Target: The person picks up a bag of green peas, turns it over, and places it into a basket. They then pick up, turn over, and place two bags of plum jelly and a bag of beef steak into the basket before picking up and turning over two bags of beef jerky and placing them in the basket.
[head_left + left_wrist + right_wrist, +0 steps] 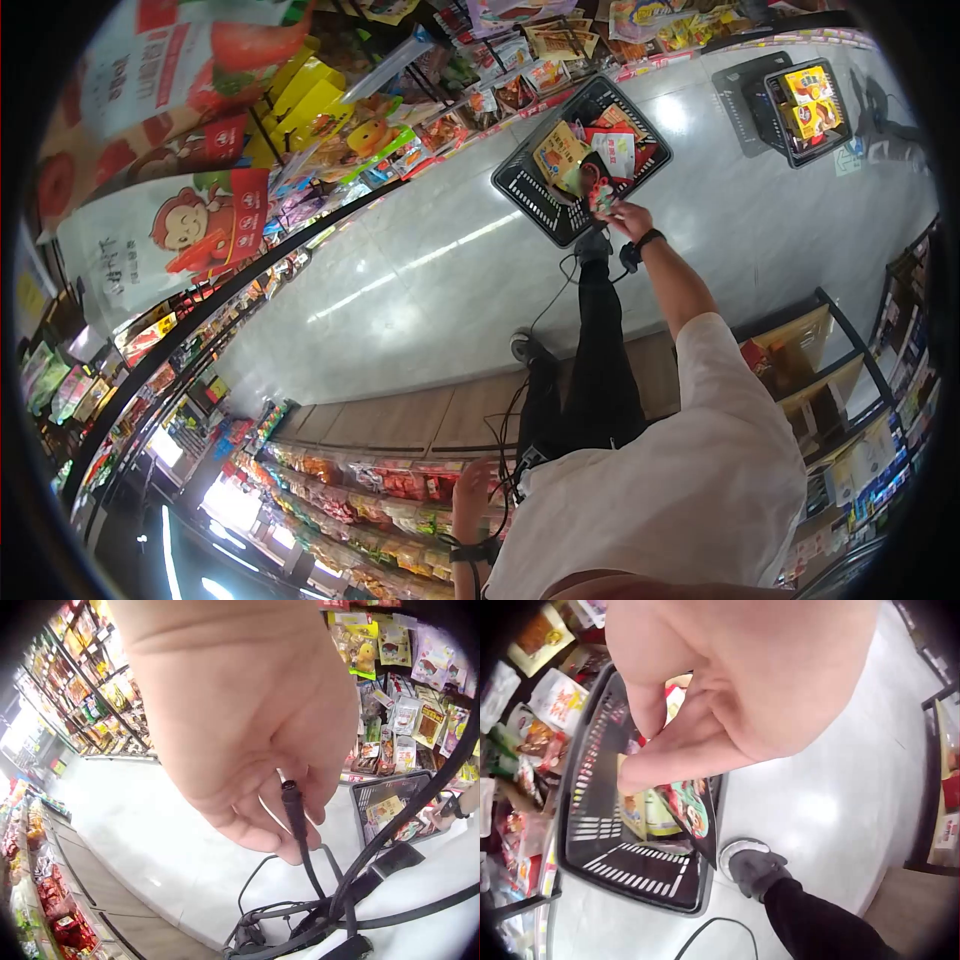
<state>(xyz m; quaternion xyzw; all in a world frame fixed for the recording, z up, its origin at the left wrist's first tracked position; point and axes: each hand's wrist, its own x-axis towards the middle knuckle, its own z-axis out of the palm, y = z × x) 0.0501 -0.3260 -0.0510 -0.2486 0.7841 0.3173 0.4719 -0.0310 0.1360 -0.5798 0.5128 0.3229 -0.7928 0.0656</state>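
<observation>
Above a black basket [540,212] on the floor, my right hand [628,220] pinches a dark packet with red and green print [697,814]. In the right wrist view, that hand [742,690] covers part of the basket [634,894]; the packet hangs tilted at its near side. Inside lie a yellow packet [556,155] and a red and white one [612,150]. My left hand [472,490] hangs low beside the body, fingers loosely bent. A black cable [298,825] crosses before its fingers [255,834]; whether they touch, I cannot tell.
Racks of hanging snack bags [180,230] line the far side. A second basket [795,155] with yellow packets stands on the floor at the upper right. Low shelves of red packets [60,907] run along the near side. A cable [720,921] trails near the shoe [751,864].
</observation>
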